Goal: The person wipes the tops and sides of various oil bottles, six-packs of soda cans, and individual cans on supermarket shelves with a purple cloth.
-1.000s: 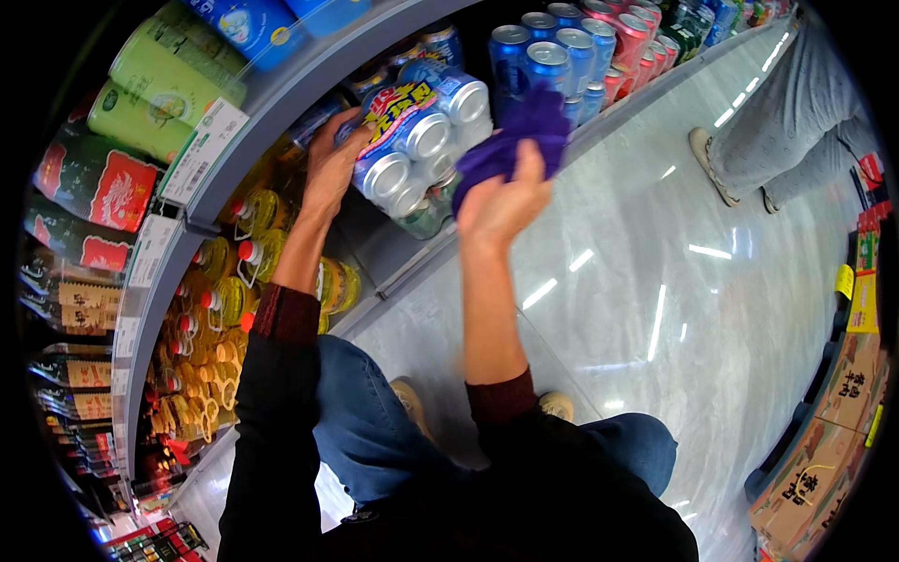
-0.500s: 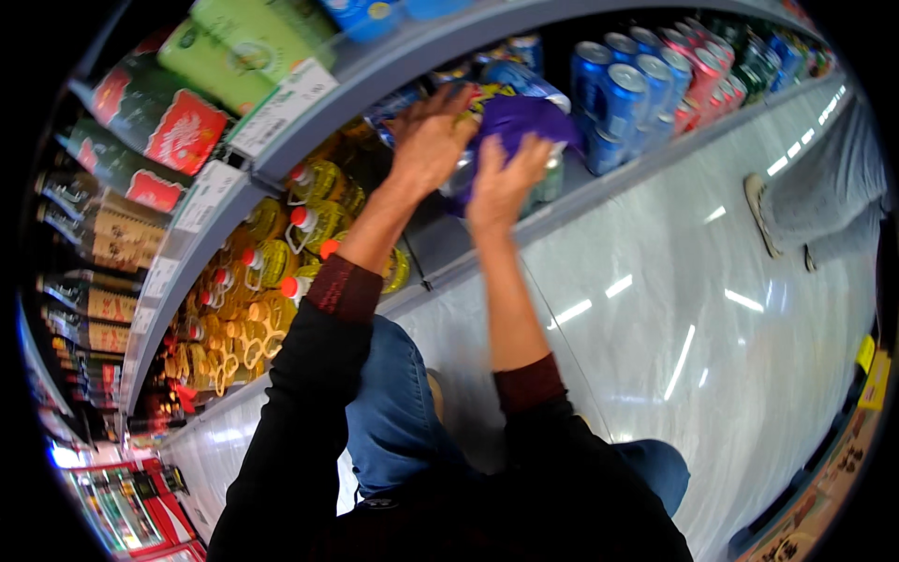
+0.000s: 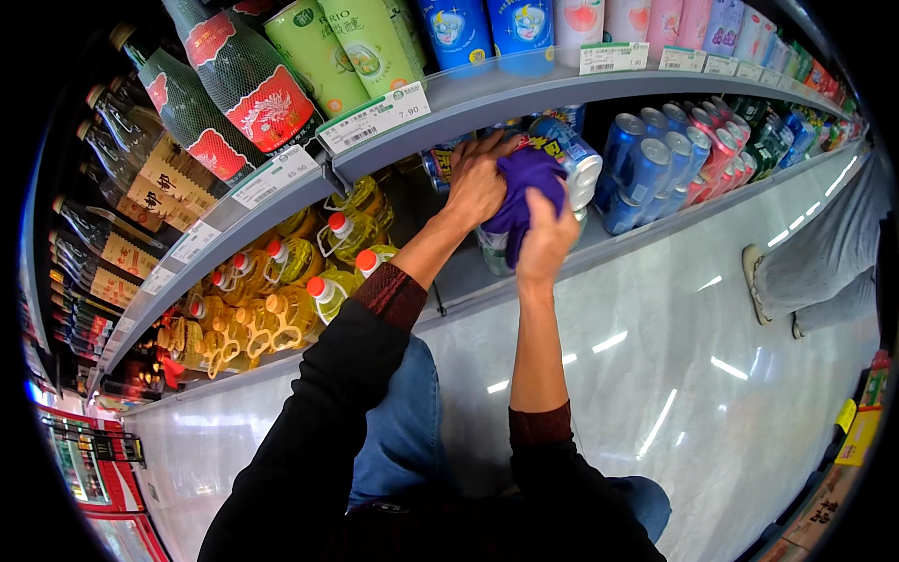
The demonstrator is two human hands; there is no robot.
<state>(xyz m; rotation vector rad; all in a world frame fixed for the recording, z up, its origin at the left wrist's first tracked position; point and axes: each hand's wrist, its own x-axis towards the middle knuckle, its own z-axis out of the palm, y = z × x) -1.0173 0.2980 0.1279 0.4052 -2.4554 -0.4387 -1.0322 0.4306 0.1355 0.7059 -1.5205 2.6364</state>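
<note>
Two hands: my right hand [image 3: 548,242] grips a crumpled, deep-purple cloth [image 3: 530,185] against the silver-ended can pack [image 3: 585,172] on the lower shelf [image 3: 455,281]; my left hand [image 3: 478,184], finger closure indeterminable, overlies the pack. One second earlier, the cloth lay farther right.

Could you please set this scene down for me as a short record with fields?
Left hand: the person's left hand lies on the wrapped can pack, beside the cloth
Right hand: the right hand holds a bunched purple cloth against the pack
Pack location: lower shelf
Left of pack: yellow bottles, some with red caps
Right of pack: blue cans, then pink-red cans
Above: upper shelf with green cans and dark bottles
Far right: another person's grey-trousered legs
</note>
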